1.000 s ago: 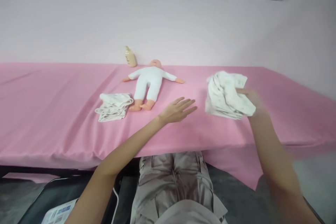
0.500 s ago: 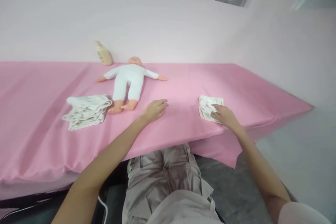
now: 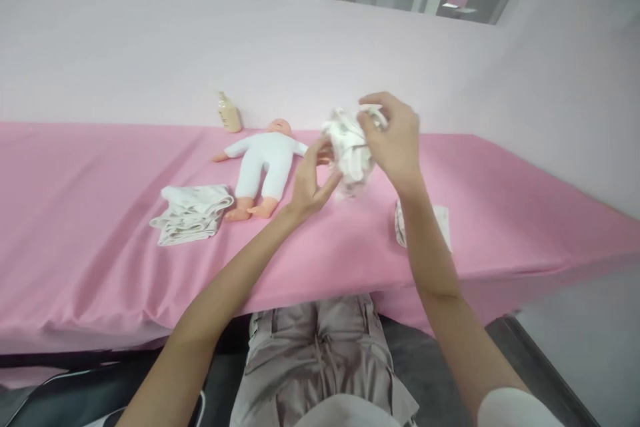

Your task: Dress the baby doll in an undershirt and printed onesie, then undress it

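My right hand (image 3: 393, 140) is raised above the pink table (image 3: 90, 253) and pinches a small white patterned cloth (image 3: 350, 150) at its top. My left hand (image 3: 310, 180) reaches up under the same cloth, fingers curled against its lower edge. A baby doll in a white suit (image 3: 265, 163) lies on its back just left of my hands. A second folded patterned cloth (image 3: 443, 227) lies on the table behind my right forearm.
A folded stack of white cloths (image 3: 193, 213) lies left of the doll's feet. A cream bottle (image 3: 229, 113) stands by the pale wall (image 3: 125, 60) behind the doll. My lap in beige trousers (image 3: 320, 353) is below the table edge.
My right hand lifted a patterned cloth from the table up toward the doll, leaving another folded cloth behind. My left hand rose off the table to meet it.
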`<state>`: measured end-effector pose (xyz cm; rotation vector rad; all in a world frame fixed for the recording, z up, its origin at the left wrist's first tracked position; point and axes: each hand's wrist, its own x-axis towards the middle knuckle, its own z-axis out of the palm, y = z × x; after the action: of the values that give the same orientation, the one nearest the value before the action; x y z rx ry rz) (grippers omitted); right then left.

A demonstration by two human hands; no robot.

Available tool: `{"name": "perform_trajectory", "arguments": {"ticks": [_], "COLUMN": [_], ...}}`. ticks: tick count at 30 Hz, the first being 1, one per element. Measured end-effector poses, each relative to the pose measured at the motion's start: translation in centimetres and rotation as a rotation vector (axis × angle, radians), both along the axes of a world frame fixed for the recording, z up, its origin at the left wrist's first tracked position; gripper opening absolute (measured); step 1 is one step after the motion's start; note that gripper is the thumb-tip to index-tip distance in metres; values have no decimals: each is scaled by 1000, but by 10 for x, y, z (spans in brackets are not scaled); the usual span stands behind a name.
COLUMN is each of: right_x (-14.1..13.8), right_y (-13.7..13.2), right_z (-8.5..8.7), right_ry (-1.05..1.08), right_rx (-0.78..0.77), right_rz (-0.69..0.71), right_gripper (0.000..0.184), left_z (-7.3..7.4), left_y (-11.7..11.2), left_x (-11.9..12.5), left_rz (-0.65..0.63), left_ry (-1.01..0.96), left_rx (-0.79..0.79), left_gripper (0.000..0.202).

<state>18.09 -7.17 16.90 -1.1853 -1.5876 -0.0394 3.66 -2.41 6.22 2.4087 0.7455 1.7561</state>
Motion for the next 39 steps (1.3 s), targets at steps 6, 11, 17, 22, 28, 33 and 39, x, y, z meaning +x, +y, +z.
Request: {"name": "perform_trajectory", "arguments": {"ticks": [6, 11, 17, 22, 28, 33, 39], "right_x": [-21, 9, 20, 16, 3, -4, 3], "right_y": [16, 37, 42, 32, 24, 33, 58], "right_z": [5, -3, -10, -5, -4, -10, -25], "right_ry": [187, 263, 331, 345, 282, 169, 12], "right_rx": [-167, -211, -91, -20, -117, -180, -257], "right_rz": [444, 545, 368, 362, 512, 419, 246], "right_gripper": [46, 52, 46, 43, 42, 48, 40], "left_z": [55, 67, 70, 87, 95, 84, 74], "left_y": [8, 29, 52, 11, -24, 5, 38], "left_x": [19, 1, -31, -38, -18, -21, -28], "left_rz": [-2, -68, 143, 203, -5, -5, -39], "left_ry": [-234, -4, 136, 187, 181, 121, -24], "left_rx": [-20, -104, -203, -164, -117, -224, -287], "left_gripper": [47, 39, 23, 22, 23, 24, 25]}}
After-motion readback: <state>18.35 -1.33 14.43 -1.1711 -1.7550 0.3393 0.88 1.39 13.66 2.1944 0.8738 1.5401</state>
